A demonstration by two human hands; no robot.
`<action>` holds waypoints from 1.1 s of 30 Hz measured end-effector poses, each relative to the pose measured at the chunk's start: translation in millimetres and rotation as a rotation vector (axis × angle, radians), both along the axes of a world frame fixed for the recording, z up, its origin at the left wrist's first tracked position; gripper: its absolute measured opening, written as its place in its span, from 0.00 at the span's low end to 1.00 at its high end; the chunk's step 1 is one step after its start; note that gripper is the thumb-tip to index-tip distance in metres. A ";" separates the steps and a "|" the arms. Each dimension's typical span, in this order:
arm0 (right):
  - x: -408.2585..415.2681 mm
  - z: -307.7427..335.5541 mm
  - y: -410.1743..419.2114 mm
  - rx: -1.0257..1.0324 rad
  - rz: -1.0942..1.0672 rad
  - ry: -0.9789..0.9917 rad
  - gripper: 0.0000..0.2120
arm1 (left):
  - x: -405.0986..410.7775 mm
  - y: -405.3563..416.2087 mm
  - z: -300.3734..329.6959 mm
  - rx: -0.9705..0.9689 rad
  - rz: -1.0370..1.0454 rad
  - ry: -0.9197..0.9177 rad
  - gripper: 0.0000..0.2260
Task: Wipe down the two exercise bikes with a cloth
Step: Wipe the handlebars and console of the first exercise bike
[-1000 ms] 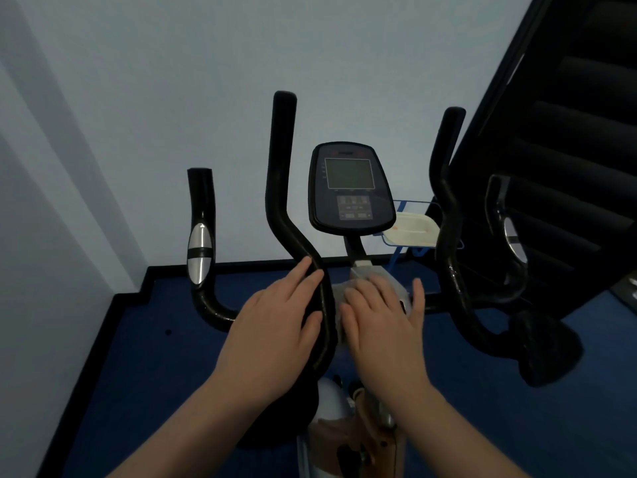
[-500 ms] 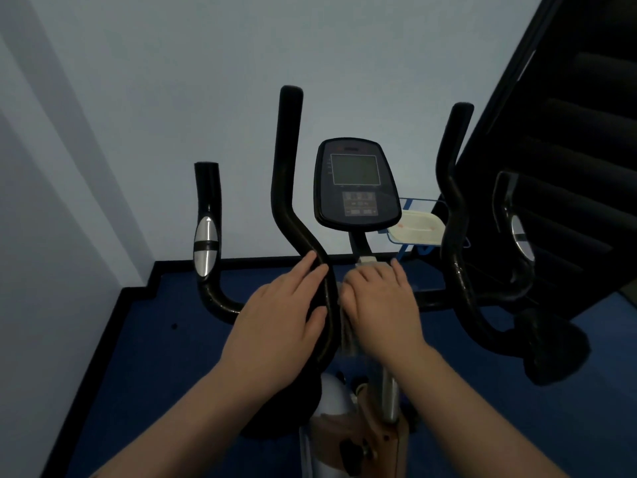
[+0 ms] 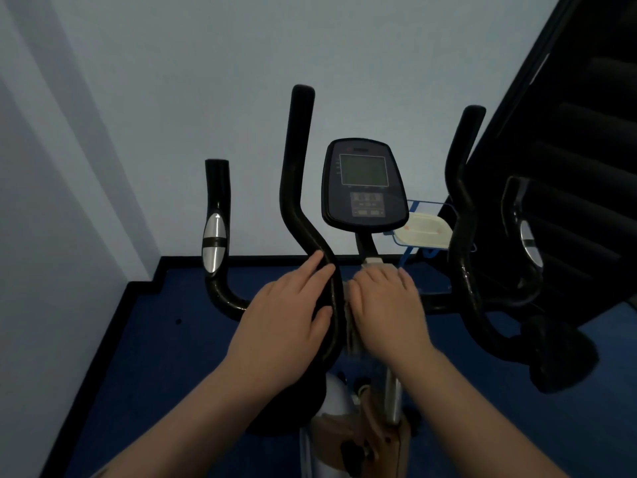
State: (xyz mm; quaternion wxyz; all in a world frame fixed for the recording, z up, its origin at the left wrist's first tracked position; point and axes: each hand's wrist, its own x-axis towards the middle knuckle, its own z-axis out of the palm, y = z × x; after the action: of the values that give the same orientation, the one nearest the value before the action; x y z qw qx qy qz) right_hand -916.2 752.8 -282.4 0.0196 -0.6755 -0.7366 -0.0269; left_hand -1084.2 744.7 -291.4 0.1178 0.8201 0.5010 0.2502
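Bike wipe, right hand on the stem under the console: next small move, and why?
Probably slide the right hand with the cloth up the stem toward the console. The cloth sits pressed just below the console, whose face shows no contact, while the left hand rests on the inner handlebar, steadying the bike.

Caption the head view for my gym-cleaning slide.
Right hand presses pale cloth on black exercise-bike handlebar; left hand steadies it.
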 end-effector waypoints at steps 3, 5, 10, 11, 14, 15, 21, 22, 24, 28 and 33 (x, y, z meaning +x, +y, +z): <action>4.5 -7.6 -30.7 0.121 0.030 0.025 0.21 | -0.1 -1.0 0.2 0.001 -0.002 0.002 0.24; 7.7 -7.8 -27.9 0.123 0.019 0.016 0.21 | 0.8 -1.4 0.1 0.000 -0.008 0.003 0.24; 6.2 1.2 14.3 0.007 0.023 0.057 0.19 | 1.4 0.8 2.6 0.001 -0.008 0.014 0.25; 7.8 -0.8 9.5 0.022 0.020 0.063 0.19 | 1.0 1.0 3.0 -0.003 -0.010 0.013 0.25; 11.3 -10.7 -26.9 0.190 0.023 0.081 0.18 | 0.5 0.0 1.9 0.003 -0.006 0.009 0.25; 12.6 -13.6 -30.6 0.214 0.011 0.072 0.17 | 0.6 -0.4 1.2 0.007 -0.006 0.013 0.25; -2.1 1.9 18.6 -0.011 -0.054 0.084 0.18 | 0.7 0.1 1.5 0.014 0.000 0.025 0.25; -0.4 0.6 15.7 0.000 -0.051 0.094 0.18 | 0.3 0.2 1.9 0.009 -0.002 0.023 0.25; 5.9 -7.5 -8.0 0.146 -0.020 0.113 0.17 | 0.1 -0.1 1.8 0.004 0.000 0.015 0.25; 10.4 -17.3 -22.0 0.231 0.004 0.104 0.16 | 0.5 -1.4 0.9 0.011 0.000 0.007 0.25; -5.7 -5.5 16.1 0.079 -0.062 0.074 0.17 | 1.4 -0.5 4.0 0.012 0.000 0.014 0.24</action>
State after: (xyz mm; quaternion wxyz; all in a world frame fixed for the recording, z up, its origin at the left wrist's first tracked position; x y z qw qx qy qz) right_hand -922.0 768.9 -287.9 0.0725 -0.6972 -0.7125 -0.0317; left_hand -1082.9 744.2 -287.4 0.1096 0.8224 0.5005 0.2475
